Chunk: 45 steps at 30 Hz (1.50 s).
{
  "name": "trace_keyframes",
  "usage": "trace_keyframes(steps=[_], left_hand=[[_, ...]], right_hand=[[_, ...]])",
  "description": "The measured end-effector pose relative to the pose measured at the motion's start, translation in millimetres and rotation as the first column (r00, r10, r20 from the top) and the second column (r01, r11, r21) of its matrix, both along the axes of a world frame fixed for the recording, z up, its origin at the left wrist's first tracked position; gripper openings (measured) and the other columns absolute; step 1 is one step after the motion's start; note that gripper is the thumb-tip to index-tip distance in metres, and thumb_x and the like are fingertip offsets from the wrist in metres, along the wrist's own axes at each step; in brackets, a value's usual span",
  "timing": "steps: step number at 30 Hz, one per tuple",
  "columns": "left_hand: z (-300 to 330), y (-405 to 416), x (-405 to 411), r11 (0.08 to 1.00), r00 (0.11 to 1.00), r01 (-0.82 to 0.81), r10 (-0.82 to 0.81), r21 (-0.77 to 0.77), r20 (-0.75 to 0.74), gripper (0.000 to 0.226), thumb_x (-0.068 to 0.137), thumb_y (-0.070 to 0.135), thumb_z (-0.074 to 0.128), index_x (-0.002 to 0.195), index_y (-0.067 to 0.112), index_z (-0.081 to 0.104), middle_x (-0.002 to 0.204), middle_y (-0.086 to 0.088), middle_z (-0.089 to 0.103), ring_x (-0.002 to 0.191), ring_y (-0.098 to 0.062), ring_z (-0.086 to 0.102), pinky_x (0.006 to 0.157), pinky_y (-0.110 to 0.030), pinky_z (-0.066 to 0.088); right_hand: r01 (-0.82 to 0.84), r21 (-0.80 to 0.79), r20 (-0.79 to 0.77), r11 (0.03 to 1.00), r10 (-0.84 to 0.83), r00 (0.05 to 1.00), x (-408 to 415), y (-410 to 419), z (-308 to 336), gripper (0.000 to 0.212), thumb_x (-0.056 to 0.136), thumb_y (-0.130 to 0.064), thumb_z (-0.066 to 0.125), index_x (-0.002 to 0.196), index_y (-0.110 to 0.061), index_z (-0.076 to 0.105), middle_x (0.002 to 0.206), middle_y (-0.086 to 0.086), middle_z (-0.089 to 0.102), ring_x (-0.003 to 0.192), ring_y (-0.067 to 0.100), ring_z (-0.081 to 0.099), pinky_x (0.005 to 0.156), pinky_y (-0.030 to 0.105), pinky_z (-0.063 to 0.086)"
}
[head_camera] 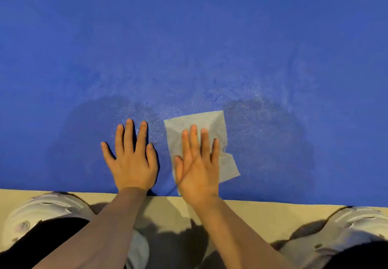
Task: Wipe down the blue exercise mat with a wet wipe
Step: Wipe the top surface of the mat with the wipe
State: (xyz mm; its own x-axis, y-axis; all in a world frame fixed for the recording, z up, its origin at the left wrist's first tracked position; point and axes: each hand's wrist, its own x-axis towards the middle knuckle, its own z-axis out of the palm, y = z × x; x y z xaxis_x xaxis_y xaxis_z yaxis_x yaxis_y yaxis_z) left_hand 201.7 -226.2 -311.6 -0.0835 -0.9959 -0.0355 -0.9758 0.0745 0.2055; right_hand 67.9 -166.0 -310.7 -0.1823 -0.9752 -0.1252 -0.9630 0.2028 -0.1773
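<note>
The blue exercise mat (189, 37) fills most of the view, with darker damp patches near its front edge. A pale grey wet wipe (212, 125) lies spread flat on the mat near that edge. My right hand (197, 163) presses flat on the wipe with straight fingers, covering its lower left part. My left hand (131, 157) rests flat on the bare mat just left of the wipe, fingers spread, holding nothing.
A beige floor (262, 212) runs along the mat's front edge. My knees in light torn jeans sit on it at bottom left (42, 210) and bottom right (357, 222).
</note>
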Motion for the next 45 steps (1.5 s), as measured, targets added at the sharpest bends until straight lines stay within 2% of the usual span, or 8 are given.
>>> trace_keyframes(steps=[5,8,14,21,26,31,37,45], left_hand=[[-0.3,-1.2,0.4,0.999,1.000,0.009,-0.009,-0.033,0.020,0.055,0.097,0.034,0.029,0.148,0.022,0.043,0.157,-0.010,0.036,0.146,-0.029,0.027,0.114,-0.063,0.012],[0.5,-0.5,-0.4,0.999,1.000,0.001,0.000,-0.032,0.014,0.057,0.095,0.035,0.029,0.148,0.021,0.043,0.157,-0.011,0.035,0.147,-0.030,0.026,0.114,-0.062,0.011],[0.3,0.3,-3.6,0.999,1.000,-0.020,0.020,-0.035,0.000,0.058,0.094,0.035,0.029,0.148,0.021,0.044,0.157,-0.011,0.035,0.147,-0.030,0.025,0.115,-0.061,0.009],[-0.2,-0.1,-2.1,0.999,1.000,-0.008,0.008,-0.047,0.008,0.056,0.096,0.034,0.029,0.148,0.020,0.043,0.157,-0.011,0.035,0.146,-0.030,0.026,0.115,-0.060,0.009],[-1.0,-0.2,-0.5,0.999,1.000,-0.012,0.013,-0.043,0.015,0.055,0.096,0.033,0.028,0.148,0.021,0.044,0.156,-0.011,0.036,0.147,-0.029,0.026,0.115,-0.059,0.009],[0.2,-0.1,-0.3,0.999,1.000,-0.025,0.026,-0.040,0.017,0.057,0.094,0.033,0.029,0.147,0.020,0.046,0.155,-0.012,0.037,0.146,-0.029,0.027,0.116,-0.059,0.009],[-0.4,0.3,-0.3,0.999,0.999,-0.021,0.022,-0.038,0.028,0.057,0.094,0.034,0.029,0.145,0.019,0.048,0.154,-0.013,0.038,0.145,-0.030,0.026,0.115,-0.060,0.009],[-0.3,-1.5,-3.0,0.999,0.999,-0.032,0.033,-0.042,0.029,0.056,0.096,0.035,0.028,0.146,0.019,0.046,0.155,-0.013,0.038,0.145,-0.030,0.028,0.115,-0.059,0.010]], right_hand=[[-0.333,-0.030,0.067,0.942,0.335,0.940,-52.6,-18.6,-9.0,0.058,0.100,-0.045,0.026,0.151,-0.020,0.038,0.159,0.003,0.028,0.148,0.025,0.024,0.117,0.050,0.019],[0.044,-0.043,0.030,0.998,-0.042,0.999,-156.4,-21.6,-7.2,0.063,0.097,-0.052,0.028,0.152,-0.022,0.034,0.160,0.005,0.028,0.147,0.027,0.024,0.117,0.051,0.013],[0.601,0.072,0.009,0.796,-0.603,0.797,-229.3,-36.0,4.1,0.072,0.094,-0.052,0.013,0.157,-0.017,0.017,0.164,0.011,0.010,0.150,0.034,0.009,0.118,0.057,0.006],[-0.021,-0.015,-0.001,1.000,0.021,1.000,-4.3,-34.7,2.5,0.059,0.099,-0.041,0.023,0.152,-0.017,0.035,0.160,0.010,0.026,0.148,0.034,0.020,0.116,0.058,0.013],[-0.225,-0.082,0.081,0.971,0.231,0.970,-61.9,-83.7,-11.4,0.058,0.094,-0.050,0.034,0.145,-0.024,0.047,0.153,0.005,0.041,0.141,0.028,0.038,0.114,0.052,0.021],[0.126,-0.002,-0.003,0.992,-0.126,0.992,-218.8,-128.0,-6.1,0.069,0.094,-0.057,0.025,0.154,-0.024,0.027,0.162,0.006,0.020,0.149,0.033,0.018,0.117,0.053,0.010],[0.610,0.135,-0.060,0.781,-0.608,0.791,-263.0,-138.0,6.8,0.070,0.098,-0.054,0.005,0.158,-0.017,0.004,0.164,0.010,-0.002,0.150,0.034,-0.001,0.119,0.054,0.001],[-0.266,-0.061,0.005,0.962,0.267,0.964,-10.8,-137.6,-6.3,0.060,0.097,-0.044,0.020,0.150,-0.021,0.037,0.159,0.004,0.030,0.147,0.030,0.024,0.120,0.052,0.009]])
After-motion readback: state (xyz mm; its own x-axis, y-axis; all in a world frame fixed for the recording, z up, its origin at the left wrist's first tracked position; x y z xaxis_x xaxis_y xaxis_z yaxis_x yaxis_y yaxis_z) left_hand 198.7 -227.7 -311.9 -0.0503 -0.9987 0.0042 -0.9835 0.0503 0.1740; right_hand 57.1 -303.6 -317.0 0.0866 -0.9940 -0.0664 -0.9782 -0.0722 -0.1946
